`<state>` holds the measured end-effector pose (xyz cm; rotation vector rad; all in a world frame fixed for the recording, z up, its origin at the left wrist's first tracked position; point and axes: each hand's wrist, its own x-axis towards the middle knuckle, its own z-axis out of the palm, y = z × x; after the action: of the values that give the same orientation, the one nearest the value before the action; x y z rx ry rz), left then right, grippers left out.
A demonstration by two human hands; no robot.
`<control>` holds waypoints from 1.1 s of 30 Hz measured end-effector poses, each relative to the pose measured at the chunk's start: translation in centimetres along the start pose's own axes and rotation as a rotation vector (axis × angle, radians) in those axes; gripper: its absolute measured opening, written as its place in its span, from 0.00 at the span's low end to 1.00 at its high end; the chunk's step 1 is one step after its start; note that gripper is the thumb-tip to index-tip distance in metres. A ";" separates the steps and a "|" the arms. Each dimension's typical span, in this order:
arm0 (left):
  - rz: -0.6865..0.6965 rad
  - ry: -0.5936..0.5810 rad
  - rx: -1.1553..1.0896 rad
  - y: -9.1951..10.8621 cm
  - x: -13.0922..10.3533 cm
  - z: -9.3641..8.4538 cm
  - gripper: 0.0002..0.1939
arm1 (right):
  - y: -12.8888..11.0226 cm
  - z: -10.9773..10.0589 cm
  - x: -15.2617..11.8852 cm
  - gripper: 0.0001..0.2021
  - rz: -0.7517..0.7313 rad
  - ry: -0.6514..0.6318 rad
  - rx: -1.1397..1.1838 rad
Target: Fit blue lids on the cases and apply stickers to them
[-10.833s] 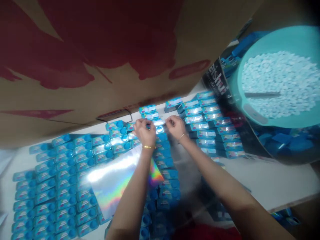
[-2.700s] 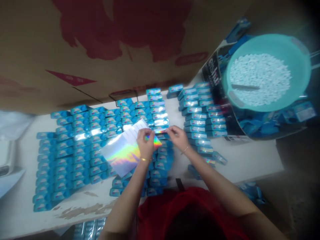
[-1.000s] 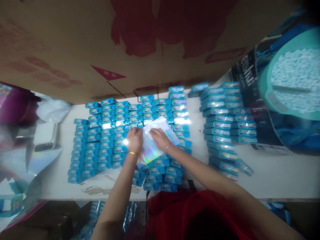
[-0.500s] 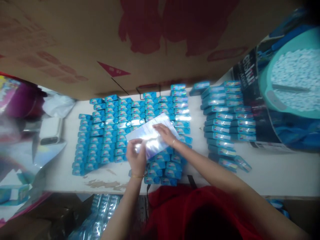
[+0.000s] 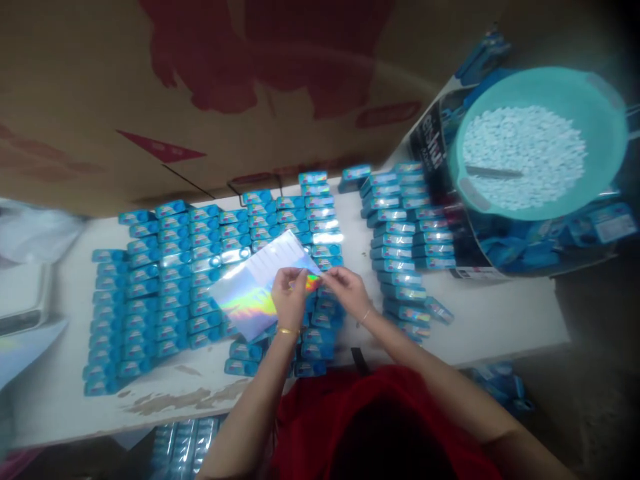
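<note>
A shiny, rainbow-reflecting sheet [image 5: 255,287], which looks like a sheet of stickers, lies tilted above rows of small blue packs [image 5: 173,280]. My left hand [image 5: 291,300] pinches it near its right side, thumb and forefinger together. Just right of that, my right hand [image 5: 349,291] has its fingertips pressed together at the sheet's right corner, where a bright red-yellow gleam shows. Whether a separate sticker is between those fingertips is too small to tell. More blue packs are partly hidden beneath the sheet and my hands.
Further blue packs [image 5: 393,250] stand in stacked rows on the right. Beyond them a turquoise basin [image 5: 545,83] holds small white pieces and a flat stick, above a dark bag [image 5: 465,233] of blue items. A big cardboard box [image 5: 300,143] walls off the back of the white table [image 5: 505,320].
My view has swung to the right. My right hand has come off the sheet's upper face to pinch at its right corner, beside my left hand. The sheet has shifted and tilted.
</note>
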<state>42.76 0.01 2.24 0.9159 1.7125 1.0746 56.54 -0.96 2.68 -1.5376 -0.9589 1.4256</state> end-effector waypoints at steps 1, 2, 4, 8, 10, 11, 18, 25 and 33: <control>-0.005 -0.025 -0.003 -0.2 0.1 0.8 0.11 | 0.1 -0.7 0.3 0.17 -0.020 0.036 -0.031; 0.003 -0.049 0.004 -0.4 0.3 1.6 0.11 | 0.2 -1.4 0.8 0.17 -0.042 0.068 -0.066; 0.076 -0.083 0.058 -0.5 0.8 3.0 0.10 | 0.5 -2.8 2.1 0.16 -0.079 0.115 -0.144; 0.307 -0.039 0.327 -0.5 2.4 5.4 0.07 | 1.6 -5.1 5.6 0.15 -0.089 0.146 -0.307; 0.332 0.000 0.485 -0.6 3.0 6.3 0.06 | 2.2 -5.9 7.0 0.14 -0.076 0.143 -0.405; 0.327 0.008 0.554 -0.7 3.3 6.7 0.06 | 2.4 -6.1 7.5 0.13 -0.073 0.139 -0.456; 0.316 -0.036 0.761 -1.7 3.9 7.9 0.06 | 4.0 -6.4 8.5 0.12 -0.102 0.131 -0.672; 0.334 -0.028 0.833 -1.4 3.9 7.6 0.11 | 6.0 -5.8 7.8 0.16 -0.146 0.203 -0.557; 0.538 -0.307 0.980 -2.4 2.6 6.0 0.20 | 8.6 -5.8 5.7 0.24 -0.227 -0.003 -0.787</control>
<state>47.22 3.15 -2.15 2.1171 1.7430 0.2874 62.74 0.63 -7.28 -1.8758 -1.7678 0.9195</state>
